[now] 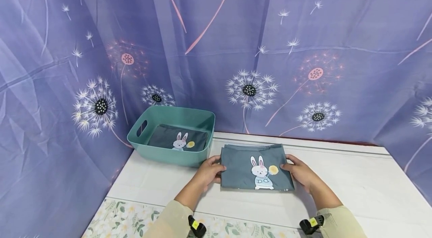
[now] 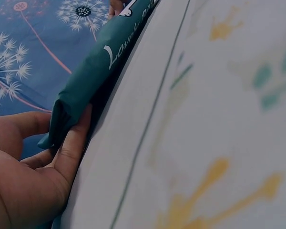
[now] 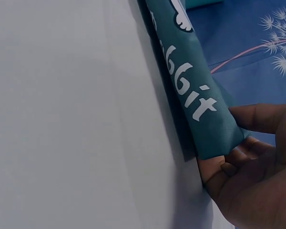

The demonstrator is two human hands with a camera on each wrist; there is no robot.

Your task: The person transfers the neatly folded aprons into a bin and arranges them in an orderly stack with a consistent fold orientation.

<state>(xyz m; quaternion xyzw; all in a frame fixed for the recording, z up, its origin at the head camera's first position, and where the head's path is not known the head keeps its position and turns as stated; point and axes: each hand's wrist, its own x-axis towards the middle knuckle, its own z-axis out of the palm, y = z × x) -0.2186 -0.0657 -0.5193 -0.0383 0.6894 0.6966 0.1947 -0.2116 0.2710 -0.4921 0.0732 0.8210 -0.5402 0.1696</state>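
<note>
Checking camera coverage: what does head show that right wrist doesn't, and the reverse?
Only head: the left hand, the folded cloth inside the green bin, the rabbit face on the held cloth.

Only right wrist: readable lettering ending "bbit" on that cloth's front edge.

Both: the right hand gripping it, the white tabletop, the dandelion curtain.

The teal strip topping right wrist may be the bin; can't tell.

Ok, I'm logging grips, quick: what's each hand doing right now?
Left hand: holding the folded cloth by its left edge.
Right hand: holding the same cloth by its right edge.
</note>
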